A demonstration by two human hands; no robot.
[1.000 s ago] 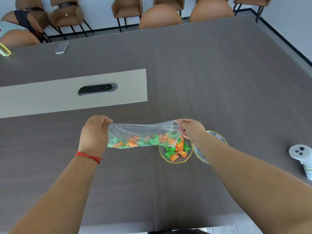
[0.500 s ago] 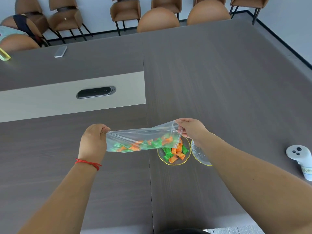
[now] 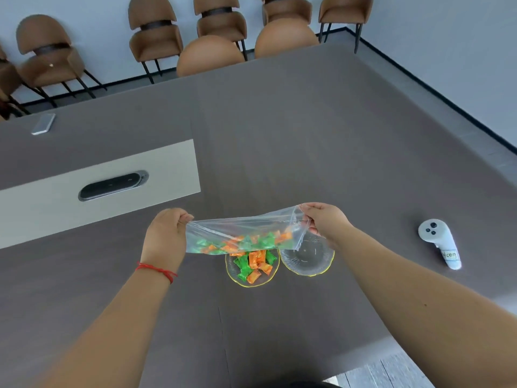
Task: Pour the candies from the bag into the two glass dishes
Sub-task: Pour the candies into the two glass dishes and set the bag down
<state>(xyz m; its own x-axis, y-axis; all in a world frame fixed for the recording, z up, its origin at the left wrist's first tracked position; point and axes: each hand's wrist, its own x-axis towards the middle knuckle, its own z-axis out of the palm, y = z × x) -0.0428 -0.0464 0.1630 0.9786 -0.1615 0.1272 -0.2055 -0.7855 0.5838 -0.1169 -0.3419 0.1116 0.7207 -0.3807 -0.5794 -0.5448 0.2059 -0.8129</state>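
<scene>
A clear plastic bag (image 3: 240, 229) with orange and green candies (image 3: 246, 243) is stretched sideways above the table. My left hand (image 3: 165, 236) pinches its left end and my right hand (image 3: 324, 222) pinches its right end, which sits a little higher. Below the bag stand two gold-rimmed glass dishes side by side. The left dish (image 3: 232, 275) holds several orange and green candies. The right dish (image 3: 307, 259), under the bag's right end and my right wrist, has no candy showing.
A white controller (image 3: 439, 242) lies on the dark table to the right of the dishes. A black oval panel (image 3: 112, 186) sits in a pale strip at the left. A phone (image 3: 43, 124) lies far left. Brown chairs (image 3: 209, 51) line the far edge.
The bag has been carried slightly right and its right end raised. The candies have slid toward the bag's middle and right. The camera view has shifted, and the right dish shows more fully.
</scene>
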